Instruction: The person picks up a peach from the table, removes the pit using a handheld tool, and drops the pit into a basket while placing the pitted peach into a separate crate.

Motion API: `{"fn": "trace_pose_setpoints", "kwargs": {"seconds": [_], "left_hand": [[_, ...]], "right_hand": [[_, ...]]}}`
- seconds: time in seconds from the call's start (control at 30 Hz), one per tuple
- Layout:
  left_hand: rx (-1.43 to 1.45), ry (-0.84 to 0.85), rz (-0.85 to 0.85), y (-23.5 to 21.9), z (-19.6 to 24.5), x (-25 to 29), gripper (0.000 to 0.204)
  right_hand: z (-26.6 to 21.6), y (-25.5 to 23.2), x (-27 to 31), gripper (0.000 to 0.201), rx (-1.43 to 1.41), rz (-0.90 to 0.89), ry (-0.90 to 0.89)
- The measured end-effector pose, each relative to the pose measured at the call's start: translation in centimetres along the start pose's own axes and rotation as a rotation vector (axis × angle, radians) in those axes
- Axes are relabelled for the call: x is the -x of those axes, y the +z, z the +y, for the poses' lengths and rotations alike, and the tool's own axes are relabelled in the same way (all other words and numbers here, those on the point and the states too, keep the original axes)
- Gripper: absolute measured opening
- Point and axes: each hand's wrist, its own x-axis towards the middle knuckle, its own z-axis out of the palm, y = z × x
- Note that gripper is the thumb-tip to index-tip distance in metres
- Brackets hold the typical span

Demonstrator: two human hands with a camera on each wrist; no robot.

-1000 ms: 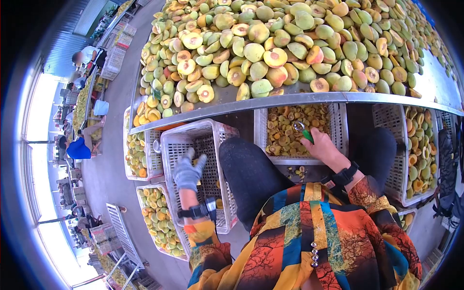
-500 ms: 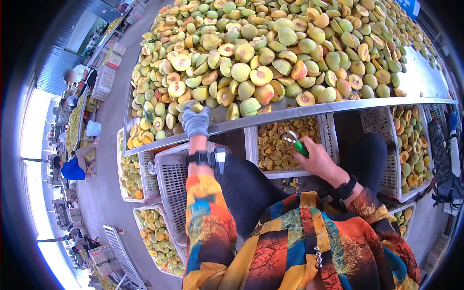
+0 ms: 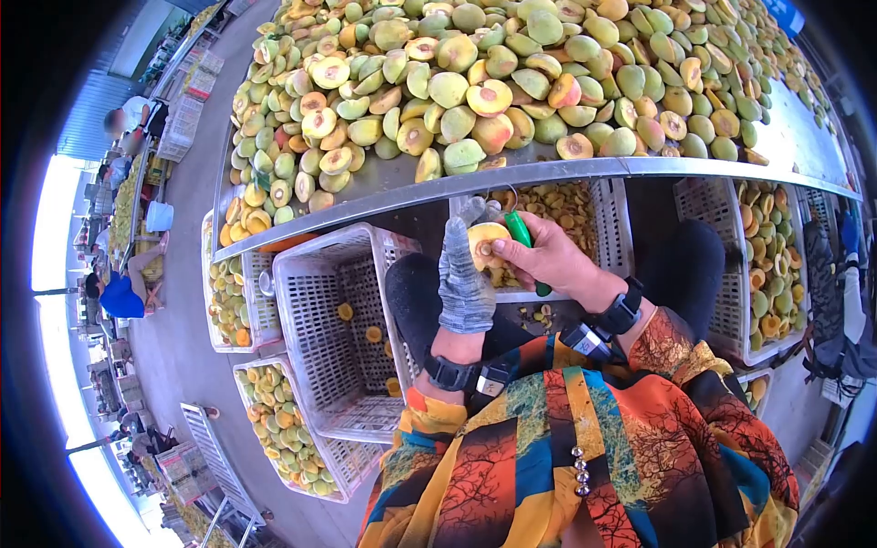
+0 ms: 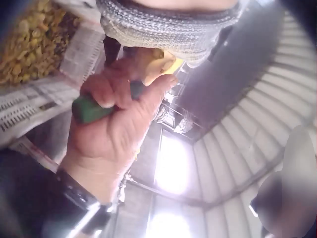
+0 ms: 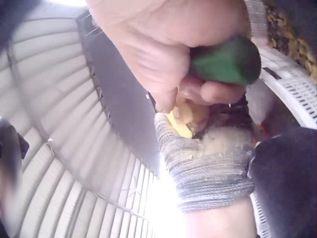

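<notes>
No readable text or labels anywhere.

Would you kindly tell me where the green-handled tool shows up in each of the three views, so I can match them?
Head: the green-handled tool sits centre, in the right hand, against the peach half.
Left wrist: left of centre, its handle pokes out of that fist.
Right wrist: upper right, handle end above the fingers.
Shared landmark: the grey knit glove on the left hand, which holds the peach half in all three.

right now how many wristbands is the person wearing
2: a black wristband on the left wrist, below the gloved left hand, and one on the right wrist, behind the right hand.
</notes>
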Motion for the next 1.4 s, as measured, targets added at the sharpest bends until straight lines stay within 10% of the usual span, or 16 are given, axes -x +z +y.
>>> {"fn": "trace_pose_setpoints", "kwargs": {"seconds": [0.3,0.4,0.83,1.33,1.4], "left_hand": [[0.199,-0.162,0.208,-2.0,-1.8,-2.0,0.036],[0.1,-0.177,0.201,-1.5,-1.5,-1.2,0.033],[0.038,0.126,0.065,-1.4,-2.9,-1.5,0.039],[-0.206,-0.305,-0.051,-1.0,0.7,-2.1,0.054],[-0.267,-0.242,-0.151,-1.0,1.0,-2.3,0.053]], "right_hand": [[2.1,-1.3,1.5,0.021,0.811,0.182,-0.341],[2.3,-1.3,2.2,0.025,1.075,0.253,-0.162],[2.2,0.3,2.7,0.032,1.019,0.25,-0.158],[2.6,0.3,2.7,0.04,0.832,-0.012,-0.202],[1.1,0.6,2.9,0.044,0.509,-0.104,0.375]]}}
